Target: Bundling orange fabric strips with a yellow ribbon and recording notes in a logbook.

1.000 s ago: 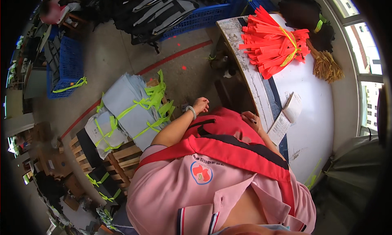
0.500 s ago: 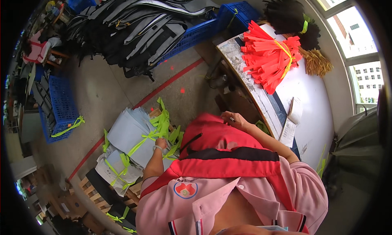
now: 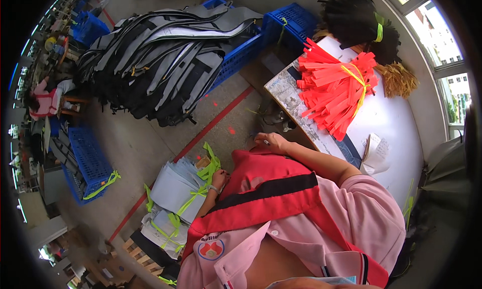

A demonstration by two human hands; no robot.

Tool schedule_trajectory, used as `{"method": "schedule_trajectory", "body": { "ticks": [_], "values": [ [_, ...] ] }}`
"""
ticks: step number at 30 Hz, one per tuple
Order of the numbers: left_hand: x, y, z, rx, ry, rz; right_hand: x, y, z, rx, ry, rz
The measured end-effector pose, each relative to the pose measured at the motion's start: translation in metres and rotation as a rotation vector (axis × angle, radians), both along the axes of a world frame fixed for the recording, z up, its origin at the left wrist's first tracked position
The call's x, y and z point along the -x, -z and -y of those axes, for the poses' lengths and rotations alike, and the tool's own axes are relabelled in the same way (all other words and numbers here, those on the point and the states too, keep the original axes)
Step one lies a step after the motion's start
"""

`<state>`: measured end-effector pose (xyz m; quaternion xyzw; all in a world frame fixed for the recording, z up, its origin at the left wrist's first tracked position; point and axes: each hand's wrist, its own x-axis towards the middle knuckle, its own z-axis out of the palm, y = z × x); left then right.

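A red fabric piece with a black band across it lies over my lap, against my pink shirt. My left hand is curled at its left edge, right beside a bundle of pale blue sheets tied with green straps. At the cloth's far edge, near the table's corner, my right hand grips the cloth with bent fingers. Whether the left fingers pinch the cloth or only touch it is hard to tell.
A white table on the right carries a tied bundle of orange-red strips and a paper pad. Black and tan fringe bundles lie behind. Grey-black fabric pieces are heaped on blue crates. A wooden pallet sits lower left.
My left hand has dropped back from the floor side to the cloth's left edge by the blue bundle. My right hand has moved off the table edge to the cloth's far edge.
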<state>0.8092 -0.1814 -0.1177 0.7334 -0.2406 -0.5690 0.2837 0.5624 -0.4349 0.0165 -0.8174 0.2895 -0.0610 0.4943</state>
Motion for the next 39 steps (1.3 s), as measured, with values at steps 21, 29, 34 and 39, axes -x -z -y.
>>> {"method": "schedule_trajectory", "body": {
  "ticks": [21, 29, 34, 39],
  "values": [
    [-0.114, -0.024, 0.243, 0.069, 0.279, 0.473, -0.031, 0.003, 0.289, 0.09, 0.591, -0.014],
    [-0.147, -0.048, 0.387, -0.171, 0.397, 0.475, -0.003, -0.045, 0.376, -0.067, 0.966, 0.119],
    [-0.149, -0.038, 0.537, -0.137, 0.505, 0.204, -0.007, -0.022, 0.493, 0.08, 1.179, 0.003],
    [-0.13, 0.007, 0.757, 0.177, 0.637, 0.089, -0.017, 0.057, 0.598, 0.288, 1.31, -0.274]
  ]
}}
